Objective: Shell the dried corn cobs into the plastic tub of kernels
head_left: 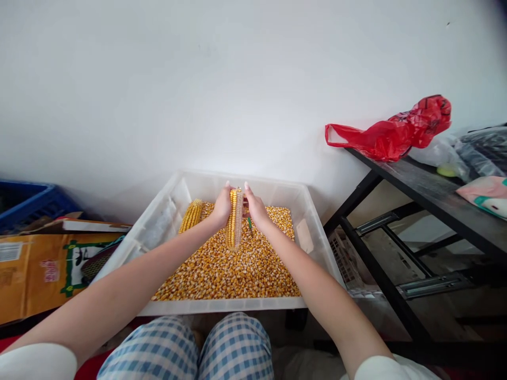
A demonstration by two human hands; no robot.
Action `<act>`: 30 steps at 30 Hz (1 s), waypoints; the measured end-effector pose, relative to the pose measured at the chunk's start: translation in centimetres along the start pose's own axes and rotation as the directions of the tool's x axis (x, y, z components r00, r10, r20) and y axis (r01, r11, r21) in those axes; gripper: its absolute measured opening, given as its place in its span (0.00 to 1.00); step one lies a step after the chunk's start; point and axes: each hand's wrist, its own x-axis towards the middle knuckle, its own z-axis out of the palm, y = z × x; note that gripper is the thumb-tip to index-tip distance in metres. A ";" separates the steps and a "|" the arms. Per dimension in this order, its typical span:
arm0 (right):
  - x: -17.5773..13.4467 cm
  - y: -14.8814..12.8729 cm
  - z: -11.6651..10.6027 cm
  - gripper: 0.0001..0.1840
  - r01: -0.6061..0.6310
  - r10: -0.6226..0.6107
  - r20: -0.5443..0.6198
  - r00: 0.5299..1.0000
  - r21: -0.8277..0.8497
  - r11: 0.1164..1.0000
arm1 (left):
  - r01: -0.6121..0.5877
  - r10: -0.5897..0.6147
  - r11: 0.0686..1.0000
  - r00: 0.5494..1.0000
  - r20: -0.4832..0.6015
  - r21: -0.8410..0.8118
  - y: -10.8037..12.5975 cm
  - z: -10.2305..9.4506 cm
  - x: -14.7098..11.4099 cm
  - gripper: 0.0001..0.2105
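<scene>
Left hand (223, 206) fingers observed grasping the corn cob (234, 221), right hand (256, 209) close beside it, grip indeterminable; steady, low handling over the kernels (237, 277) beneath the fingers should limit scatter.

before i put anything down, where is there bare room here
A patch of loose kernels lies uncovered between the held cob and the bin's near rim. A narrower bare strip of black table runs between the red bag and the pink item. It's crowded around the hands, the corn to their left, and the clear bag.
</scene>
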 end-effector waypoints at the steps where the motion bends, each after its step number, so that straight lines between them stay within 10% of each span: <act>1: -0.1 0.0 0.1 0.31 0.009 -0.009 -0.003 1.000 -0.021 1.000 | -0.033 0.033 0.999 0.999 -0.008 0.031 -0.3 -0.1 0.2 0.19; 25: -1.0 0.0 0.2 0.27 0.181 -0.199 -0.025 0.980 -0.322 0.929 | -0.347 0.355 0.875 0.934 0.039 0.338 -1.3 -0.4 0.4 0.18; 30: -0.8 0.3 -0.1 0.28 0.231 -0.240 -0.003 0.971 -0.262 0.937 | -0.176 0.180 0.962 0.984 0.001 0.207 -0.8 -0.4 0.4 0.18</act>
